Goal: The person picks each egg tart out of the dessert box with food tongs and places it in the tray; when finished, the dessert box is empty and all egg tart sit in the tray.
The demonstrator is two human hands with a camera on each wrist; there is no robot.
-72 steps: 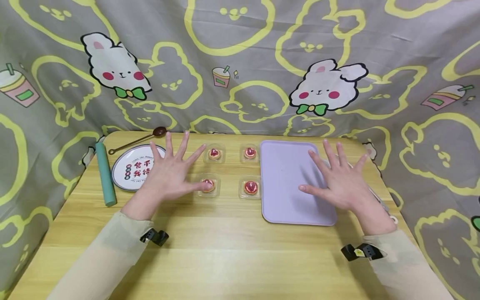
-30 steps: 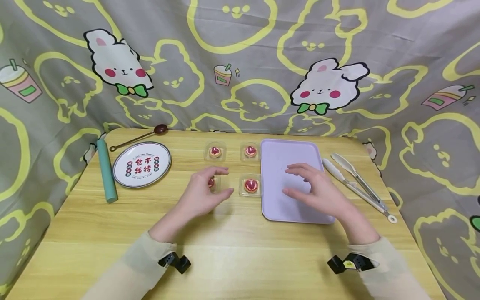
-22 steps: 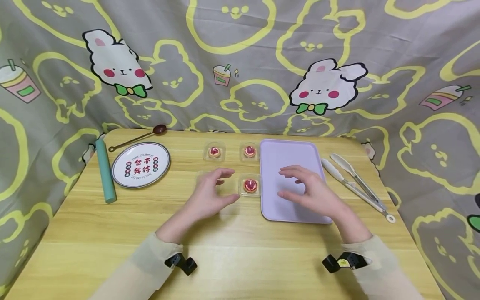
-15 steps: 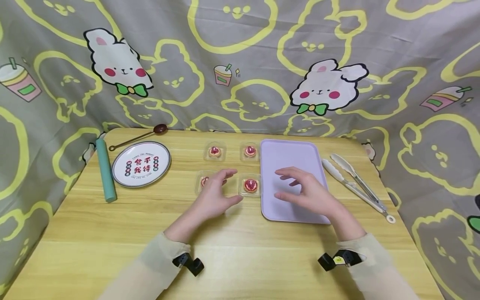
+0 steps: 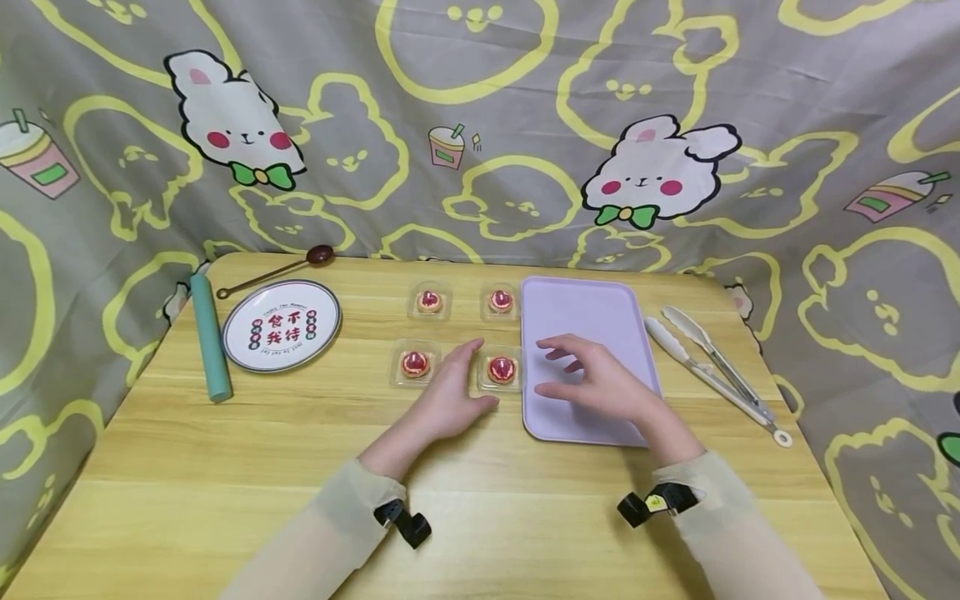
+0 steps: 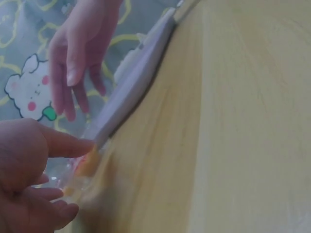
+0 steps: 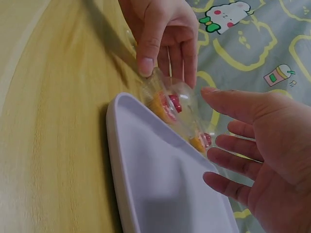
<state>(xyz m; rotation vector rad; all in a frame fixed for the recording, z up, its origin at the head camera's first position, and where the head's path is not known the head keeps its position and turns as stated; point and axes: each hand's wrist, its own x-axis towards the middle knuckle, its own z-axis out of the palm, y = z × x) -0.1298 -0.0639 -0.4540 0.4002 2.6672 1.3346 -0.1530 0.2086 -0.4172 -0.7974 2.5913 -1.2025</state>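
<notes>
My left hand point(image 5: 450, 400) is beside the front right tart point(image 5: 501, 369), which sits in a clear plastic box; thumb and fingers are parted at the box's left side. Whether they touch the box I cannot tell. Hovering over the lilac tray point(image 5: 555, 417), my right hand point(image 5: 596, 383) has its fingers loosely bent and holds nothing. In the right wrist view, the boxed tart point(image 7: 165, 104) stands by the tray's edge between both hands. Other boxed tarts are the front left one point(image 5: 415, 364), the back left one point(image 5: 429, 301) and the back right one point(image 5: 501, 302).
On the left of the wooden table point(image 5: 480, 517) lie a green rolling pin point(image 5: 211, 337), a white plate point(image 5: 281, 354) with red writing and a brown long-handled spoon point(image 5: 318, 255). Tongs point(image 5: 712, 375) lie right of the tray. A patterned curtain point(image 5: 510, 225) hangs behind.
Both hands, first spread wide apart, have drawn in toward each other with fingers bent. My left hand has moved right, uncovering the plate and front left tart; the right has moved left, uncovering the tongs.
</notes>
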